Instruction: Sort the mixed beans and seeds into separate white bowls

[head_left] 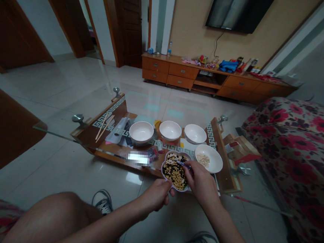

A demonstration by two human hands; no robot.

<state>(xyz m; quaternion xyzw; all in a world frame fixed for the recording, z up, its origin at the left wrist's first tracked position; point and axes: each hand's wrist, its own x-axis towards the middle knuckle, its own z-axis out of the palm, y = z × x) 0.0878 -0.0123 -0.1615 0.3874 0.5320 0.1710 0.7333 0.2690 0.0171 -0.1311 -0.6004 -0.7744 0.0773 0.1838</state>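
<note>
A: What does the left hand (160, 194) have?

B: Thumb and fingers are closed on the near rim of a pale lilac, flower-shaped tray (162, 170), which lies just ahead of that grip and holds small yellow and black grains (178, 175) with flat whitish pieces (171, 159)

A: And the right hand (202, 181)?

B: Pinched shut on a slim purple tool (181, 163), its tip over the tray; I can't tell exactly what kind

A: What's around that grip?

B: Just beyond and right of it, a round white bowl (215, 161) with a few pale pieces (203, 160) inside. Farther ahead, three more white bowls (170, 130) in a row; well off to the left, two pale wooden chopsticks (104, 129) on the clear glass tabletop (61, 123)
</note>
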